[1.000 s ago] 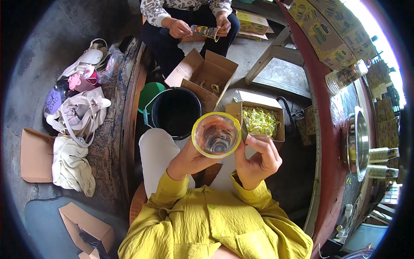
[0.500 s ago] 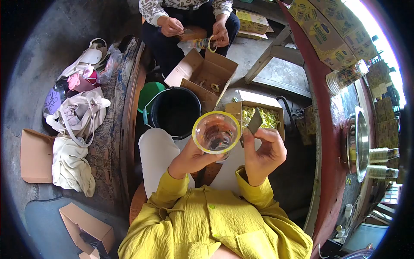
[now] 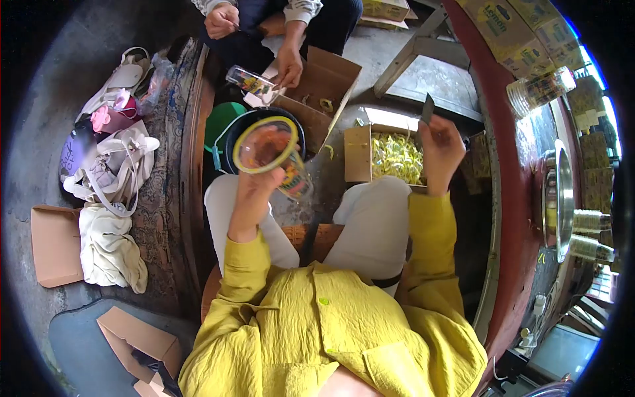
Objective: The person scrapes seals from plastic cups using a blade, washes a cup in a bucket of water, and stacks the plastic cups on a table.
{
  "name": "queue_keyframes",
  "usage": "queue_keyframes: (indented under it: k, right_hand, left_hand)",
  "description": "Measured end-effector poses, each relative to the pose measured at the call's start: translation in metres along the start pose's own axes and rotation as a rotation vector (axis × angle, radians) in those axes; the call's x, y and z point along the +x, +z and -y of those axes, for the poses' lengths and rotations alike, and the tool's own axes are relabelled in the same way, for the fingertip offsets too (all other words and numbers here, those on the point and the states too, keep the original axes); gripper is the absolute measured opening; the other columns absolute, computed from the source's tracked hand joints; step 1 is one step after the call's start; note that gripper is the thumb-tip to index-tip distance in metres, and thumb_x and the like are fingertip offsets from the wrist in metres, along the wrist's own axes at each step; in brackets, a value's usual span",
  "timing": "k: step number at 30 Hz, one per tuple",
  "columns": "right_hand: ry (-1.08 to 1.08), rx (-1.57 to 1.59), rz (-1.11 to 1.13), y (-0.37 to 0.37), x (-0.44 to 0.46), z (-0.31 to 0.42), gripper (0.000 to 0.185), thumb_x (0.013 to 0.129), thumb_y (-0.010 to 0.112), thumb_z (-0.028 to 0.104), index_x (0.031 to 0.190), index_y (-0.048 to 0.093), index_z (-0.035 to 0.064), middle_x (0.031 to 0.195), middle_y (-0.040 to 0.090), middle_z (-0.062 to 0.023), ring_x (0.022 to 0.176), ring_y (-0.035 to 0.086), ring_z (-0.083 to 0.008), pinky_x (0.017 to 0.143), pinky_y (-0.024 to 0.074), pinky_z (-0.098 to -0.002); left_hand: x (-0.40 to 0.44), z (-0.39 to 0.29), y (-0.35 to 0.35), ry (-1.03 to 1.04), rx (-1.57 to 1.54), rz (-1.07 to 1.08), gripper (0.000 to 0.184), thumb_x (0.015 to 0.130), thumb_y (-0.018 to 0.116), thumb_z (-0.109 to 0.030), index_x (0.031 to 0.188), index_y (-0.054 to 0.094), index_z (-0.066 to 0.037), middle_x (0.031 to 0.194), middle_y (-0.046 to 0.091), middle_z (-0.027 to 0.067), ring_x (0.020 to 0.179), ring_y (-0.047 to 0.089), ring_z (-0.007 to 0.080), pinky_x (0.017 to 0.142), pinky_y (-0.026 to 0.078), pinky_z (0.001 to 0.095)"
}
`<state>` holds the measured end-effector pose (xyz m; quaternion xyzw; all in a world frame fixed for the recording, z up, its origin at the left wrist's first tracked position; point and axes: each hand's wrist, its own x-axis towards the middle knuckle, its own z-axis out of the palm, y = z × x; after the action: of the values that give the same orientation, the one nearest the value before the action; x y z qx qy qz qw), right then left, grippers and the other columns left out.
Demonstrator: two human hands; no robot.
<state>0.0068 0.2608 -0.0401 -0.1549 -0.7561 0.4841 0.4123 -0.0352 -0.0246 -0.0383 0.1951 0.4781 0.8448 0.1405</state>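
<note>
My left hand (image 3: 254,195) is wrapped round a clear printed plastic cup (image 3: 296,180) with a yellow rim, tilted over the near side of a black bucket (image 3: 299,126). Raised at the right, my right hand (image 3: 442,147) pinches a thin, dark flat blade (image 3: 428,108) that points upward. Below and left of that hand stands an open cardboard box (image 3: 358,155) filled with yellow-green strips (image 3: 397,159). Across from me, a co-worker's hand (image 3: 289,65) is beside another printed cup (image 3: 248,81), above the bucket.
An open cardboard box (image 3: 336,73) lies beyond the bucket, with a green basin (image 3: 221,122) to its left. Bags (image 3: 122,159) and a cream cloth (image 3: 109,248) are at the left. A red ledge (image 3: 512,218) at the right bears a metal bowl (image 3: 563,198) and stacked cups (image 3: 539,91).
My left hand has moved left with the cup, now tilted. My right hand has moved up and right with the blade. The co-worker's cup is lower and further left, nearer the bucket.
</note>
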Motion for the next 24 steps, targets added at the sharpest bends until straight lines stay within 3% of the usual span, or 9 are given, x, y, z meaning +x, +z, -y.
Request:
queue_keyframes:
  k: [6, 8, 12, 13, 16, 17, 20, 22, 24]
  right_hand:
    - [0.008, -0.590, 0.399, -0.018, 0.028, -0.112, 0.039, 0.063, 0.066, -0.002, 0.101, 0.057, 0.0036, 0.070, 0.062, -0.0091, 0.062, 0.061, -0.0172, 0.058, 0.0485, -0.0278]
    - [-0.057, -0.808, 0.545, -0.026, 0.036, -0.173, 0.045, 0.062, 0.065, 0.000, 0.105, 0.054, 0.0038, 0.066, 0.062, -0.0109, 0.059, 0.061, -0.0260, 0.059, 0.0489, -0.0334]
    - [-0.082, -1.213, 0.766, -0.027, 0.040, -0.200, 0.054, 0.063, 0.060, -0.001, 0.115, 0.048, 0.0072, 0.093, 0.060, -0.0140, 0.086, 0.058, -0.0293, 0.071, 0.0484, -0.0365]
    - [-0.080, -1.255, 0.831, -0.026, 0.043, -0.205, 0.062, 0.062, 0.057, -0.003, 0.121, 0.042, 0.0085, 0.102, 0.056, -0.0151, 0.097, 0.053, -0.0288, 0.077, 0.0471, -0.0365]
    - [-0.116, -1.235, 0.842, -0.029, 0.043, -0.216, 0.067, 0.063, 0.056, -0.003, 0.125, 0.036, 0.0083, 0.104, 0.055, -0.0155, 0.096, 0.054, -0.0293, 0.076, 0.0472, -0.0370]
    - [-0.072, -1.221, 0.905, -0.030, 0.047, -0.225, 0.074, 0.064, 0.055, -0.003, 0.131, 0.028, 0.0100, 0.111, 0.052, -0.0164, 0.096, 0.055, -0.0301, 0.077, 0.0469, -0.0388]
    - [0.244, -1.331, 0.999, -0.015, 0.053, -0.175, 0.078, 0.065, 0.054, -0.003, 0.134, 0.021, 0.0114, 0.115, 0.050, -0.0191, 0.097, 0.054, -0.0331, 0.078, 0.0464, -0.0400]
    - [0.224, -1.360, 0.986, -0.020, 0.053, -0.189, 0.080, 0.064, 0.056, -0.003, 0.135, 0.020, 0.0117, 0.116, 0.049, -0.0189, 0.092, 0.055, -0.0335, 0.074, 0.0473, -0.0395]
    - [0.026, -1.373, 0.904, -0.032, 0.050, -0.222, 0.083, 0.064, 0.058, -0.002, 0.135, 0.019, 0.0121, 0.118, 0.048, -0.0188, 0.087, 0.057, -0.0338, 0.070, 0.0482, -0.0390]
  left_hand:
    - [0.000, -0.002, -0.017, 0.051, 0.128, -0.086, 0.052, 0.080, 0.059, -0.021, 0.123, 0.035, -0.003, 0.115, 0.048, 0.0111, 0.105, 0.049, 0.0198, 0.090, 0.038, 0.0307]
    - [-0.002, 0.004, -0.019, 0.026, 0.167, -0.087, 0.051, 0.080, 0.058, -0.019, 0.123, 0.036, -0.003, 0.115, 0.048, 0.0115, 0.105, 0.049, 0.0203, 0.090, 0.037, 0.0306]
    - [-0.001, 0.005, -0.018, 0.044, 0.270, -0.050, 0.049, 0.083, 0.050, -0.020, 0.126, 0.033, -0.003, 0.117, 0.046, 0.0155, 0.105, 0.047, 0.0232, 0.091, 0.037, 0.0342]
    - [0.000, 0.007, -0.020, 0.042, 0.273, -0.055, 0.050, 0.082, 0.050, -0.019, 0.126, 0.033, -0.003, 0.118, 0.045, 0.0157, 0.105, 0.047, 0.0235, 0.092, 0.036, 0.0341]
    - [0.000, 0.004, -0.016, 0.016, 0.277, -0.074, 0.050, 0.082, 0.051, -0.019, 0.126, 0.033, -0.003, 0.118, 0.045, 0.0158, 0.106, 0.047, 0.0238, 0.092, 0.036, 0.0341]
    - [-0.001, 0.005, -0.016, 0.011, 0.288, -0.077, 0.050, 0.082, 0.051, -0.020, 0.126, 0.033, -0.004, 0.118, 0.045, 0.0157, 0.106, 0.047, 0.0238, 0.093, 0.036, 0.0342]
    - [-0.001, 0.007, -0.017, 0.018, 0.326, -0.077, 0.051, 0.082, 0.052, -0.019, 0.126, 0.033, -0.004, 0.119, 0.045, 0.0155, 0.106, 0.047, 0.0240, 0.093, 0.036, 0.0344]
    - [-0.001, 0.008, -0.018, 0.044, 0.356, -0.067, 0.050, 0.082, 0.052, -0.018, 0.127, 0.033, -0.004, 0.119, 0.045, 0.0153, 0.107, 0.047, 0.0240, 0.093, 0.036, 0.0346]
    - [-0.002, 0.009, -0.018, 0.050, 0.356, -0.071, 0.050, 0.082, 0.052, -0.017, 0.127, 0.033, -0.004, 0.119, 0.045, 0.0152, 0.107, 0.047, 0.0241, 0.094, 0.036, 0.0346]
